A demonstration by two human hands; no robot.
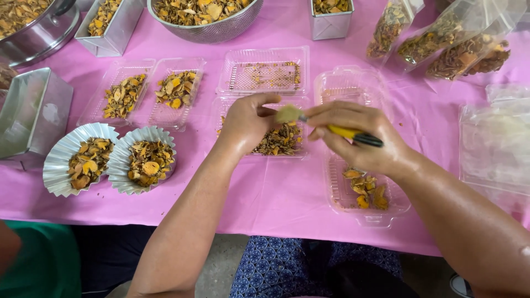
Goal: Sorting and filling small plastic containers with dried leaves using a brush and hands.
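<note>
1. The small pale piece (pixel 288 113) sits pinched at the fingertips of both hands, above the middle tray of dried slices (pixel 280 139), which serves as the landmark here. It lies between the hands, touching both, a little nearer the left hand's fingertips than the right palm.
2. Far left of that tray, a square metal tin (pixel 34 113) stands on the pink tablecloth (pixel 276 190), and two fluted paper cups (pixel 88 158) of yellow-brown slices sit just right of it.
3. Up and left of the middle tray lie two narrow clear trays (pixel 144 95), each part-filled with the same slices.
4. The left hand (pixel 247 122) hovers over the tray's left half, fingers curled closed, thumb and fingertips gripping the pale piece from the left.
5. Behind the middle tray is a clear tray (pixel 265 74) holding only crumbs; farther back stands a metal colander (pixel 205 16) heaped with slices.
6. The right hand (pixel 359 138) is just right of the tray, closed around a yellow-handled tool (pixel 353 134) with a black end. The tool's long axis runs left to right, slightly downward toward the black end, its working tip meeting the pale piece.
7. Below the right hand, right of the middle tray, a clear tray (pixel 367 207) holds a few slices.
8. Far right and behind, clear bags (pixel 458 47) of dried slices lie on the cloth.
</note>
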